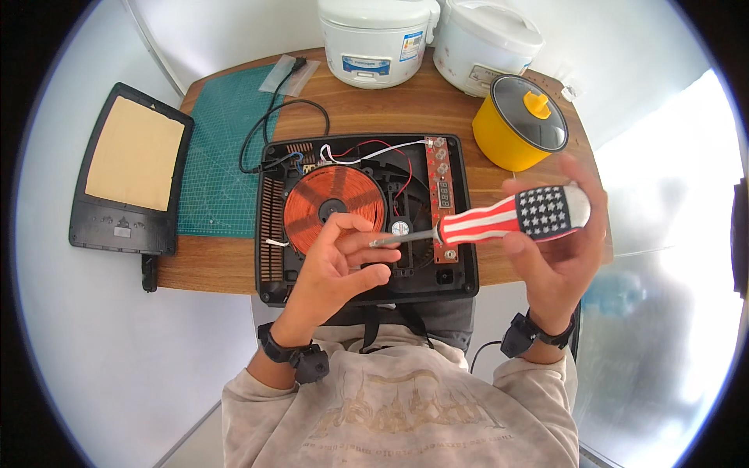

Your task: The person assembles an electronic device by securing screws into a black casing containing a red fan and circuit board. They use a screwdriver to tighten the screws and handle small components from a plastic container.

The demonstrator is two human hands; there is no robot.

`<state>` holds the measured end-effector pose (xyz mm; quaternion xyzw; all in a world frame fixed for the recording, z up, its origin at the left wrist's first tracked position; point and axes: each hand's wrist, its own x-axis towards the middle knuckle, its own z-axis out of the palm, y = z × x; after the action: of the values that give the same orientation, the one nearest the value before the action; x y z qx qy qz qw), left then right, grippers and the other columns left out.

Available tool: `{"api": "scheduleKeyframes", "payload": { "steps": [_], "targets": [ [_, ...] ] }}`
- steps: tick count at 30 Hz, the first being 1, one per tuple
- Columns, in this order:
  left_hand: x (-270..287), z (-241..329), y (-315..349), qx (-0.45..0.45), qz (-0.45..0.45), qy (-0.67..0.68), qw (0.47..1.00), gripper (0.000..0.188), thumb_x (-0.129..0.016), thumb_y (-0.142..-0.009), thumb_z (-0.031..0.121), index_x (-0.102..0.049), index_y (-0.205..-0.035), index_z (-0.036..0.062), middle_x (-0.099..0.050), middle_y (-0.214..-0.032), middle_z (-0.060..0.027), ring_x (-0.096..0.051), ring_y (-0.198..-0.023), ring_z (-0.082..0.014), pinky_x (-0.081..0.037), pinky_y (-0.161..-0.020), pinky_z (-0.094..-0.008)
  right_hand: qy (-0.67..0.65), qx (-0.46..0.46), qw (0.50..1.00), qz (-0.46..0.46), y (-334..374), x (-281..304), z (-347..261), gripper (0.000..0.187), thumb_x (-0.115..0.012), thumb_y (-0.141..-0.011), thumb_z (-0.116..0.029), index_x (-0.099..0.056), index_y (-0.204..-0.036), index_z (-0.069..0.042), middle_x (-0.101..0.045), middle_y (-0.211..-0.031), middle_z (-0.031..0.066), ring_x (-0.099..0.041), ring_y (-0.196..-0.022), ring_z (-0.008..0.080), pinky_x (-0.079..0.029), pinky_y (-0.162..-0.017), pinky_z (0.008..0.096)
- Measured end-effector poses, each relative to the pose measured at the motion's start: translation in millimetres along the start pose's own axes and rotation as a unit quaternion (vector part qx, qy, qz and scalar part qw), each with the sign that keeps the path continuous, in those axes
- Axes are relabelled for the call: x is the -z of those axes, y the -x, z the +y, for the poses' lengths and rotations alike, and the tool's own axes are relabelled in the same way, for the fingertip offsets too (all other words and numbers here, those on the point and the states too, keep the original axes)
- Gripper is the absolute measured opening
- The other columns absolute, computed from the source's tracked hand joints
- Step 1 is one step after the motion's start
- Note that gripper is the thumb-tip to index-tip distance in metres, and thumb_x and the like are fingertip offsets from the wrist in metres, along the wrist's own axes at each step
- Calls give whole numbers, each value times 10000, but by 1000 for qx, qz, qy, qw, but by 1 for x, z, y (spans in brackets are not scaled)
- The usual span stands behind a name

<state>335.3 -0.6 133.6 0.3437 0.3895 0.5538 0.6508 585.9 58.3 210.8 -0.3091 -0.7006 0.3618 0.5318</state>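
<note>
My right hand [558,269] grips a screwdriver [511,214] by its thick handle, red and white striped with white stars on a dark patch. Its metal shaft points left, the tip overlapping the fingers of my left hand [331,269]. That hand is half curled, thumb apart from the fingers; whether it touches the tip is unclear. Beneath both hands lies the opened black base of an induction cooker [269,277]. Inside it sit a round copper coil [328,187], partly covered by my left hand, a dark fan, and a narrow red circuit board [437,164] with a small display.
The cooker's black top panel [123,226] leans left, by a green cutting mat [214,156]. A black power cord [268,125] curls behind the base, its plug on a plastic bag [277,82]. Two white rice cookers [374,39] and a yellow pot [499,132] stand at the back.
</note>
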Motion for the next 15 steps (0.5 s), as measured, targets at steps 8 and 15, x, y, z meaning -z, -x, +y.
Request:
{"api": "scheduleKeyframes", "payload": {
  "steps": [8,15],
  "targets": [
    [7,-14,-12,-239,-36,-621,745,400,-724,-925,130,-605,-1304,81,-573,-1428,-133,-542,-1331,-312,-477,-1056,-456,113,74,989,60,-48,-15,20,606,-823,-832,-7,-561,-1377,-28,-659,-1207,102,-717,-1003,176,-598,-873,297],
    [6,-39,-14,-179,-70,-737,648,578,-697,-938,380,-550,-1436,127,-467,-1544,-104,-365,-1468,-370,-307,-1180,-595,224,37,973,-37,-66,-29,35,571,-802,-857,-42,-580,-1382,-62,-699,-1132,72,-710,-962,121,-611,-829,288]
  ]
}}
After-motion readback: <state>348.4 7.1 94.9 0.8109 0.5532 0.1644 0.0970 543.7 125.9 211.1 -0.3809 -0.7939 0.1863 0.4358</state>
